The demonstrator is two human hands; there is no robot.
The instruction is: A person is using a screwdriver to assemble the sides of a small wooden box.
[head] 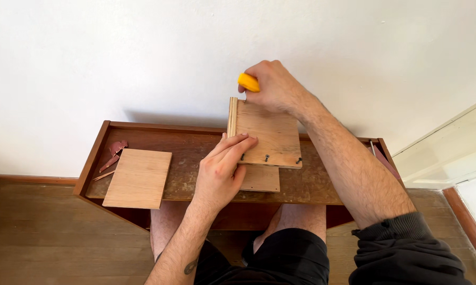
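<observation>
At frame centre the left hand [220,171] presses flat, unclenched, on the upright plywood assembly [267,134] to steady it on the counter [195,174], while the right hand [275,87] clenches a yellow-handled tool [248,83], probably a screwdriver, at its top edge.

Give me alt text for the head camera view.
A person's left hand steadies an upright plywood panel on a brown wooden bench, while the right hand grips a yellow tool handle at its top edge. Another plywood panel lies left.
</observation>
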